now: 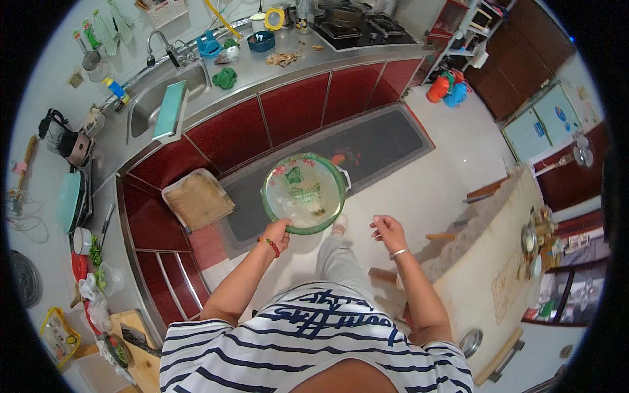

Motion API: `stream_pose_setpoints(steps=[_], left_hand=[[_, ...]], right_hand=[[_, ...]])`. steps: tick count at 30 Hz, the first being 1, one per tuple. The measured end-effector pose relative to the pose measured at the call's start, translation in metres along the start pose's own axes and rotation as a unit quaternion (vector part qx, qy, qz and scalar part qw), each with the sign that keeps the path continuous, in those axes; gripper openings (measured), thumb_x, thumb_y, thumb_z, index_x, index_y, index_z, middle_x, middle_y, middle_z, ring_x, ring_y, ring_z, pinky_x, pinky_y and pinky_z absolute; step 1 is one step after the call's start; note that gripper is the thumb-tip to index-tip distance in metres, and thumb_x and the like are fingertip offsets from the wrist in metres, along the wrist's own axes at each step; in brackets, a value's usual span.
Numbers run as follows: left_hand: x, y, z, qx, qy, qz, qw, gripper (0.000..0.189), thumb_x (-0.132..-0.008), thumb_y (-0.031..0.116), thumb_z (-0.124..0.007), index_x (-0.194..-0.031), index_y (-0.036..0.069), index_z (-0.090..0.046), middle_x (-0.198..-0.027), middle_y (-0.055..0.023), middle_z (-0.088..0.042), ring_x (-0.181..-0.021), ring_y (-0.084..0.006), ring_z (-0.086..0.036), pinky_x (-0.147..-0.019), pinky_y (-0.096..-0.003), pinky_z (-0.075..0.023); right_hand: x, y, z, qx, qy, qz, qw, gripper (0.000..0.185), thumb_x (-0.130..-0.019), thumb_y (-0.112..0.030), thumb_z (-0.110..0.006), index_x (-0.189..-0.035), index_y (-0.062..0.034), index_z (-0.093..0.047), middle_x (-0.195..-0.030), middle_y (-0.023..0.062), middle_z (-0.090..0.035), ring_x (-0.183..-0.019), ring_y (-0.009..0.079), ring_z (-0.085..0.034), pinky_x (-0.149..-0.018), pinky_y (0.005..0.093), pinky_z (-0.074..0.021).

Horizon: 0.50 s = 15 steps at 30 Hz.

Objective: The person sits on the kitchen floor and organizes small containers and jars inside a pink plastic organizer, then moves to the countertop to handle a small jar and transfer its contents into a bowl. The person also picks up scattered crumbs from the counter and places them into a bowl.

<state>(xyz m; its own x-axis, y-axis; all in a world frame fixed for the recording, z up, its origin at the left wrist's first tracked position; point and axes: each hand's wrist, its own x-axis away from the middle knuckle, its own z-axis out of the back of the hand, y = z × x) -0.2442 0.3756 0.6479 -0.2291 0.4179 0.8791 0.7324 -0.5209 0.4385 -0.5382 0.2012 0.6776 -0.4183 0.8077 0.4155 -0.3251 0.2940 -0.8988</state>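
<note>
My left hand (278,235) grips the near rim of a round green-rimmed basin or bin (304,230), which has a translucent plastic bag with green print (305,194) in or over it. A few small brown scraps show near its lower right side. A white handle sits at the basin's right edge. My right hand (388,233) is held apart to the right of the basin, fingers loosely curled, with nothing seen in it. A red bead bracelet is on my left wrist, and a silver-coloured bangle on my right.
A dark grey floor mat (393,137) runs along the red cabinets (292,110). At left, a stained cardboard piece (199,199) lies by the cabinets. The counter holds a steel sink (142,115), a green cloth (224,78) and brown scraps (282,59). A cloth-covered table (471,275) stands at right.
</note>
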Motion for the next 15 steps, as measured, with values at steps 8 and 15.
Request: stream_pose_setpoints(steps=[8,15], left_hand=[[-0.087,0.129,-0.09,0.09,0.068,0.032,0.993,0.027,-0.074,0.019,-0.06,-0.059,0.018,-0.037,-0.05,0.0046,-0.033,-0.039,-0.0093,-0.028,-0.036,-0.0262,-0.0226],[-0.15,0.215,-0.141,0.15,0.112,0.047,0.981,0.027,-0.075,0.021,-0.059,-0.059,0.017,-0.037,-0.049,0.0045,-0.033,-0.036,-0.0097,-0.027,-0.035,-0.0275,-0.0228]], right_hand=[[-0.27,-0.141,0.004,0.05,-0.068,0.091,0.992,0.029,-0.092,-0.025,-0.062,-0.109,-0.0013,-0.064,-0.085,0.0046,-0.066,-0.07,0.0108,-0.063,-0.063,0.025,-0.051],[-0.473,-0.239,-0.069,0.119,-0.156,0.164,0.967,0.026,-0.09,-0.019,-0.064,-0.107,0.0002,-0.064,-0.083,0.0051,-0.067,-0.072,0.0114,-0.064,-0.067,0.0272,-0.0521]])
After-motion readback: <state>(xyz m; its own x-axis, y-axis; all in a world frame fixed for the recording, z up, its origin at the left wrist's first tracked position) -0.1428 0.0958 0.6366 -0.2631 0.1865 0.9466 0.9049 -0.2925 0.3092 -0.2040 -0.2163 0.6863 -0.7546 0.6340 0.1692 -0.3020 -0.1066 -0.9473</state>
